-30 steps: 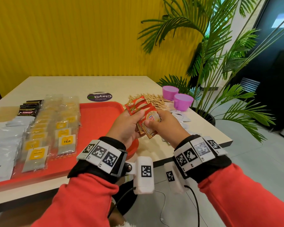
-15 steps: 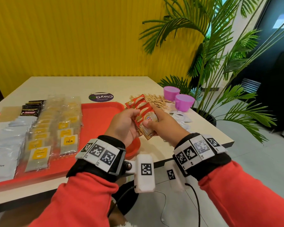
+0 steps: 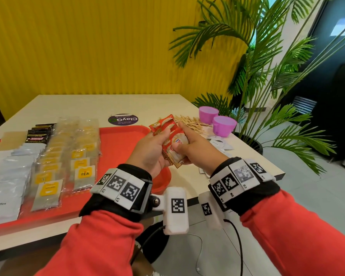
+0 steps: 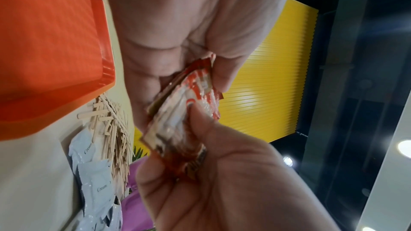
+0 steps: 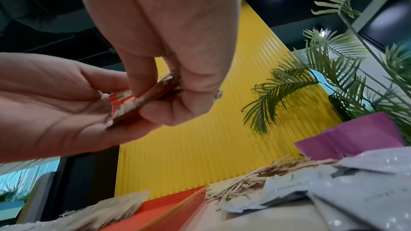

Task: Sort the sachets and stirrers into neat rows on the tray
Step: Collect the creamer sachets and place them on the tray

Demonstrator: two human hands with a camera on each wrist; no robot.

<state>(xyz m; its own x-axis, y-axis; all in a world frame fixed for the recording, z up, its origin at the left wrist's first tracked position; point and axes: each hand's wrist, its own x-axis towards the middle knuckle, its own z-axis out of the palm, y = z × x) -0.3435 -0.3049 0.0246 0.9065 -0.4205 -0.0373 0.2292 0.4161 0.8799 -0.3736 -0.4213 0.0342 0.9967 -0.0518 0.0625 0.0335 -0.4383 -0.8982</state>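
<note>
Squaring red sachets (image 3: 172, 142) between left hand (image 3: 149, 152) and right hand (image 3: 191, 150), both gripping; stack raised slightly since earlier. Tray (image 3: 124, 144) row not started.

"TEA" on a yellow-labelled tea sachet (image 3: 83, 177) at seven o'clock on the tray (image 3: 120, 148); "Coffee" on a white sachet (image 3: 2, 206) far left; upside-down "ClayGo" on the round sticker (image 3: 123, 119) at twelve.
</note>
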